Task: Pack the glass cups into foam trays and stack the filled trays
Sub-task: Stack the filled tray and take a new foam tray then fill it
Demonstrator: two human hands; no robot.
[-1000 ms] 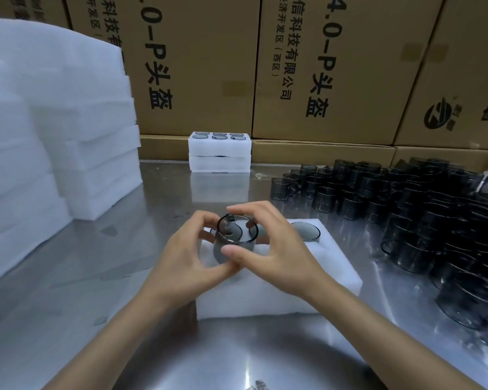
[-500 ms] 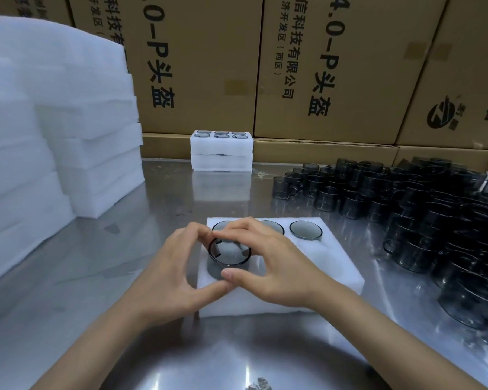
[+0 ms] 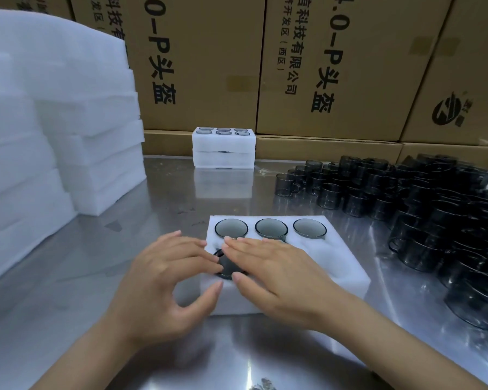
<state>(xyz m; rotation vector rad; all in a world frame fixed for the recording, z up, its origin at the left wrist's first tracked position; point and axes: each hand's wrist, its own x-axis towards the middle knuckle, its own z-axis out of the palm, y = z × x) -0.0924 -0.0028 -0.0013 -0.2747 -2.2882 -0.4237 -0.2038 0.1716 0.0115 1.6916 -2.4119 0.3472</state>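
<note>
Flat and fingers straight, my right hand (image 3: 268, 266) presses palm-down on the smoky glass cup (image 3: 226, 268) sunk in the front-left pocket of the foam tray (image 3: 341, 266), gripping nothing. Left hand (image 3: 164, 280) sits just beside it, wrist low, fingers loosely spread w/ tips at the cup's left rim and thumb on the tray's front edge, also holding nothing. Three cups (image 3: 271, 228) fill the back row; loose cups (image 3: 423, 209) crowd the steel table (image 3: 76, 277) to the right.
</note>
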